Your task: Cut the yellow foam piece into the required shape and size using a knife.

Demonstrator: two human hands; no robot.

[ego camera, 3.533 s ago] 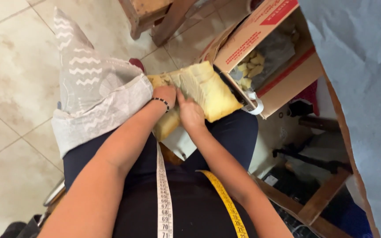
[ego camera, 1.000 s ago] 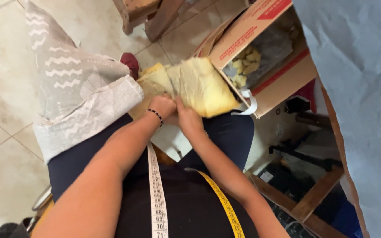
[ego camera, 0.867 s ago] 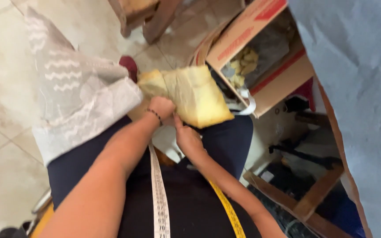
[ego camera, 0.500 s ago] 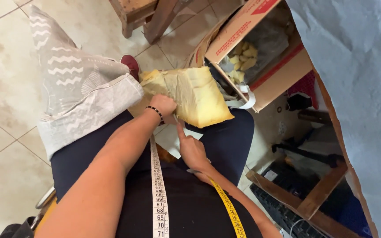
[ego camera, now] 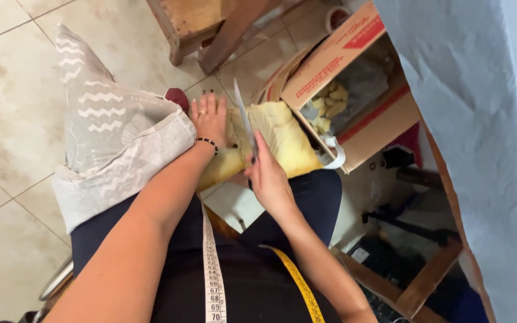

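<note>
Here the left hand (ego camera: 209,119) lies flat with fingers spread, pressing on the yellow foam piece (ego camera: 276,140) that rests across the person's lap. The right hand (ego camera: 268,179) is closed around the handles of a pair of scissors (ego camera: 245,125), whose blades point away over the foam, just beside the left hand. A grey patterned cloth (ego camera: 112,140) drapes over the left knee. Beyond the foam stands an open cardboard box (ego camera: 336,60) holding small yellow foam scraps (ego camera: 330,101)
</note>
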